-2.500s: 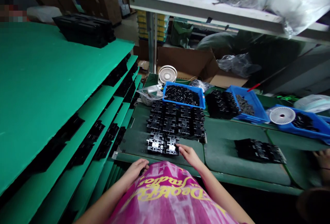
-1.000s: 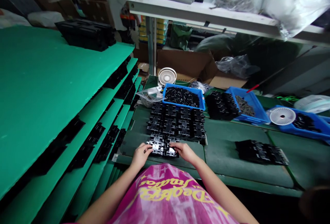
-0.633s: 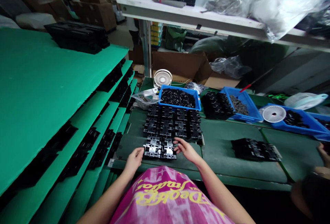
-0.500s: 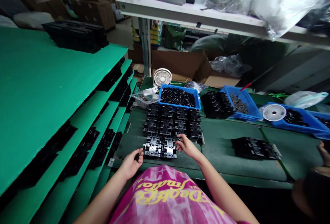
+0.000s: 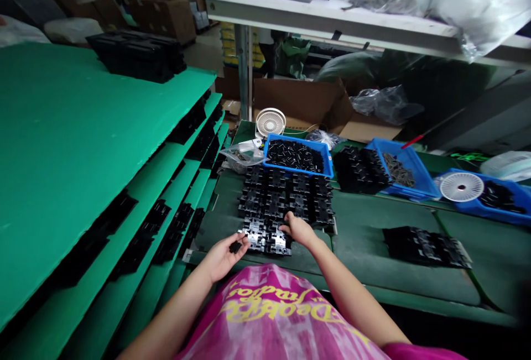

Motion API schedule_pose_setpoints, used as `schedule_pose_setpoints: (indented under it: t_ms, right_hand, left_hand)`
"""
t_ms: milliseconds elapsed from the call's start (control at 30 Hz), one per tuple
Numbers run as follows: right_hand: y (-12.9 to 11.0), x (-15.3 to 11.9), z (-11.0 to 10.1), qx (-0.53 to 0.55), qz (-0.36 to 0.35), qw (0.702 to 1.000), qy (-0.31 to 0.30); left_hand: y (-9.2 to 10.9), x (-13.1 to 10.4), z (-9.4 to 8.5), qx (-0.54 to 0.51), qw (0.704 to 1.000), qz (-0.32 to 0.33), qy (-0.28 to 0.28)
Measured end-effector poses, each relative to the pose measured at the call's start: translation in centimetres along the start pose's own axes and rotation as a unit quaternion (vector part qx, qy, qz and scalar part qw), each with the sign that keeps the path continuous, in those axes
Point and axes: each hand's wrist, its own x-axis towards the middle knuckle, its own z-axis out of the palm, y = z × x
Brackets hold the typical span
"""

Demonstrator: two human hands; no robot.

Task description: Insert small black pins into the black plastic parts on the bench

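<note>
Rows of black plastic blocks (image 5: 275, 204) with raised ridges and clips stand close together in front of me. Two nearest ones, such as the front left block (image 5: 254, 234), catch the light. My left hand (image 5: 227, 254) is closed loosely around small black parts (image 5: 235, 247), palm partly up, its fingertips at the left edge of that block. My right hand (image 5: 299, 229) has its thumb and fingers pinched over the front right block (image 5: 277, 241). Whatever it grips, if anything, is too small to make out.
Behind the blocks sits a blue tray (image 5: 327, 162) of small black pins. Another blue tray (image 5: 425, 186) holds grey metal pieces, beside more stacked black blocks (image 5: 359, 169). Green boards (image 5: 136, 111) layered with black parts rise at my left. A white fan (image 5: 270, 123) stands behind.
The view has swung slightly left. My left hand has moved in against the front left block, its palm turned up more. My right hand's fingers have drawn closer together. The co-worker's hand has left view.
</note>
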Motion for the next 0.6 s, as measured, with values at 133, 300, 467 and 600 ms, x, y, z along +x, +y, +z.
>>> schedule_pose_setpoints:
  t_ms: [133,300,467,600]
  right_hand:
    - [-4.4,-1.0,-1.6,0.009,-0.105,0.994,-0.004]
    - [-10.6,-2.1,-0.8,0.009,-0.364,0.930,-0.044]
    - [-11.9,-2.3,2.2,-0.102,-0.370,0.921,-0.068]
    - [-11.8,-2.5,3.3,-0.128,-0.397,0.905,-0.086]
  left_hand:
    - [0.4,0.1,1.1,-0.014,0.999,-0.011,-0.038]
    - [-0.2,0.9,1.7,-0.026,0.999,-0.009,-0.046]
    - [-1.1,1.1,0.5,-0.031,0.999,-0.012,-0.024]
    - [-1.6,0.7,-0.7,-0.038,0.999,-0.021,-0.014]
